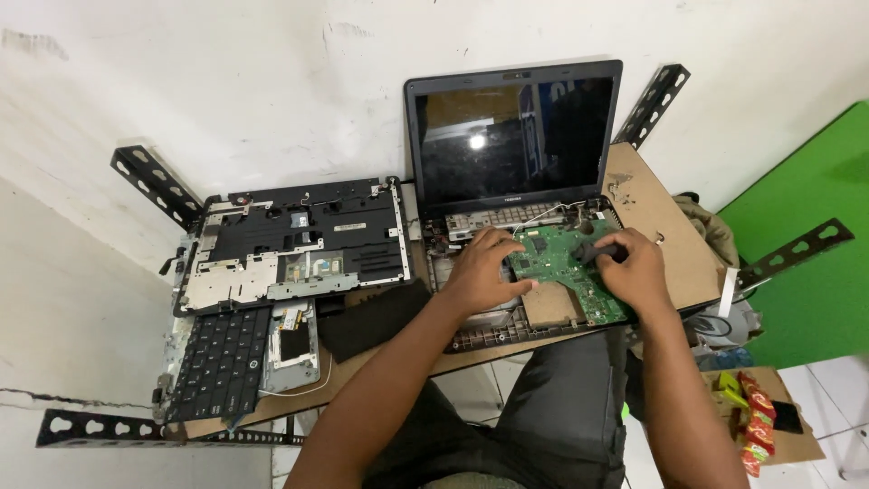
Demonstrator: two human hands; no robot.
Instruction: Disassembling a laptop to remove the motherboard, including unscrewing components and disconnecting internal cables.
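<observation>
I am working over the green circuit board (563,263), which is lying in the open base shell (507,312) of the laptop, just in front of its dark, upright screen (511,136). My left hand (484,267) is resting flat on the left edge of the board, fingers spread and pressing down, so its grip is open and steadying rather than holding. My right hand (634,267) is sitting on the right part of the board with its grip closing around a small dark tool or part (597,249); I cannot tell which it is.

Judging from how things are lying, the teardown is already well along. The top cover (299,240) is off and lying well to the left of the board, inner side up. The black keyboard (217,358) is out too, lying in front of that cover, with a small silver-framed part (294,349) just beside it and a dark flat pad (376,317) between it and the base shell.

What I am judging as left: the board is sitting in the shell, not lifted out, and a few thin wires (557,213) are running along its far edge near the hinge. The screen is attached to the base. All of this is resting on the brown worktop (656,217).
</observation>
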